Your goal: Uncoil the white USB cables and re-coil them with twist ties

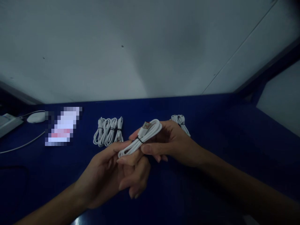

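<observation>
Between my two hands, above the blue table, is a coiled white USB cable [150, 132] bound at its middle by a black tie. Its metal USB plug points up and to the right. My left hand [112, 170] pinches the lower left end of the coil, with its other fingers curled below. My right hand [173, 142] grips the coil near the tie, thumb in front and fingers partly hidden behind. Several more tied white cables [106, 131] lie in a row behind my left hand. Another bundled cable [180, 122] rests just beyond my right hand, partly covered by it.
On the left of the blue table [215, 118] lies a blurred, bright phone-like screen [63, 126]. Beside it are a white mouse-like object [36, 117], a loose white cord [25, 146] and a pale box-shaped device [9, 123]. A grey wall panel [140, 53] rises behind the table.
</observation>
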`<action>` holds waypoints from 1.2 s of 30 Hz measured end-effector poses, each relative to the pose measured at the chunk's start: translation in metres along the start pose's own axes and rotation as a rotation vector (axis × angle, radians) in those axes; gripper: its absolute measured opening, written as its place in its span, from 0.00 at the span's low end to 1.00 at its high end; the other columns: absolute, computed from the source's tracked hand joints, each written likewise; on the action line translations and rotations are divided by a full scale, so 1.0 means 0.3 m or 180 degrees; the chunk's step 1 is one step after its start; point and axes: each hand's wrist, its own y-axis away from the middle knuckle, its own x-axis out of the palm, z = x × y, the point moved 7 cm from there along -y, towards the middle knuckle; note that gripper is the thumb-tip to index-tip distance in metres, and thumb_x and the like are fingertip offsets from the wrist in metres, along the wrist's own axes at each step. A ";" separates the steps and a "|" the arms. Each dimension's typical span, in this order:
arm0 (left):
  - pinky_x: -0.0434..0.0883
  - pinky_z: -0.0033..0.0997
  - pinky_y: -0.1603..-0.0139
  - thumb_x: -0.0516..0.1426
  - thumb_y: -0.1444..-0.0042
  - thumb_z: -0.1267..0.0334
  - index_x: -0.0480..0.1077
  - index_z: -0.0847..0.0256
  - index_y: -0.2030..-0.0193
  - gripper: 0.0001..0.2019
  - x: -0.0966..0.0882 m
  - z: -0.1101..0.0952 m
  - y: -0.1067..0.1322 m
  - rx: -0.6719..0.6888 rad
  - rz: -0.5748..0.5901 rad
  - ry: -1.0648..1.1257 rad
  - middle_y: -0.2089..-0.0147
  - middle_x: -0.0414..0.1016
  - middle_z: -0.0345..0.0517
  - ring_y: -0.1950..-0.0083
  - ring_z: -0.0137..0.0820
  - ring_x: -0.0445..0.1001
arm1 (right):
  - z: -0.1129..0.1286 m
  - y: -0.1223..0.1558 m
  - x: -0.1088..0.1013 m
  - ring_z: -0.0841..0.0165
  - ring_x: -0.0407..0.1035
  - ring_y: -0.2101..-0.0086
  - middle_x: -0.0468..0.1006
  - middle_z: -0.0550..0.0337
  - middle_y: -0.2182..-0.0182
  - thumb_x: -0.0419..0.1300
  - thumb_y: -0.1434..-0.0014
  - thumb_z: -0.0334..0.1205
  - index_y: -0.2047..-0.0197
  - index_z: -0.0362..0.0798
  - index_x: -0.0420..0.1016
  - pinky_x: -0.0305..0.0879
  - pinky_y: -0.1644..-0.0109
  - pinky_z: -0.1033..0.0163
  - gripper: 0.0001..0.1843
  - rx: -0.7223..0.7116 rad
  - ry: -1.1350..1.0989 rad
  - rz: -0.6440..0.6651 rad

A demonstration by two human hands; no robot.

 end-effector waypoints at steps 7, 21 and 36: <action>0.69 0.35 0.62 0.39 0.21 0.59 0.58 0.57 0.74 0.27 -0.002 -0.002 -0.003 0.0047 -0.0107 -0.0046 0.77 0.61 0.42 0.72 0.33 0.64 | 0.016 -0.006 -0.002 0.77 0.65 0.74 0.81 0.62 0.67 0.78 0.41 0.32 0.55 0.48 0.90 0.60 0.76 0.72 0.11 -0.0209 0.0030 -0.0210; 0.71 0.29 0.53 0.59 0.21 0.57 0.78 0.50 0.48 0.06 -0.036 -0.089 0.060 0.1409 -0.1643 -0.3431 0.59 0.79 0.35 0.57 0.29 0.78 | 0.025 0.008 -0.021 0.72 0.80 0.71 0.83 0.66 0.71 0.77 0.41 0.26 0.59 0.47 0.85 0.80 0.64 0.68 0.10 -0.0473 -0.0125 -0.0675; 0.72 0.29 0.57 0.54 0.19 0.62 0.79 0.54 0.57 0.15 -0.023 -0.101 0.066 0.1595 -0.1760 -0.3874 0.63 0.81 0.35 0.61 0.27 0.79 | 0.015 0.009 -0.012 0.74 0.75 0.72 0.84 0.63 0.68 0.74 0.35 0.31 0.50 0.49 0.86 0.64 0.75 0.71 0.10 -0.0245 0.0124 -0.0452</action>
